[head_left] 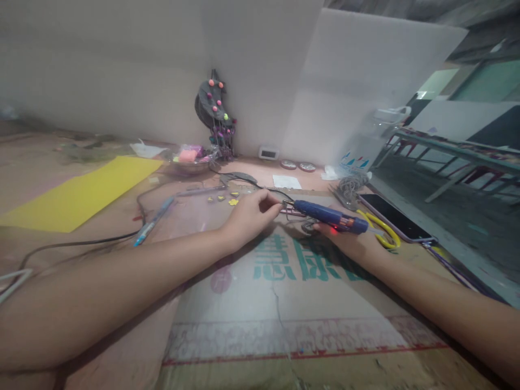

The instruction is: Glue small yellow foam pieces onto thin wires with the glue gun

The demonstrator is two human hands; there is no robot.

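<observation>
In my right hand (345, 235) is a blue glue gun (327, 215), held sideways with its nozzle pointing left and a small red light glowing on it. My left hand (254, 216) is closed in a pinch right at the nozzle tip; whatever sits between the thumb and finger is too small to make out. Just left of that hand lie several small yellow felt pieces, among them a yellow flower (233, 202). A small dark round piece (309, 225) shows below the glue gun. Under both hands spreads a printed cardboard sheet (244, 330).
Left lie a yellow sheet (89, 189) and a blue pen (154, 221). A plastic bowl (190, 167) of pompoms stands behind, near a grey moon ornament (213, 105). Right are yellow-handled scissors (384, 233), a phone (394, 216) and grey yarn (350, 190). A black cable (81, 242) crosses the table.
</observation>
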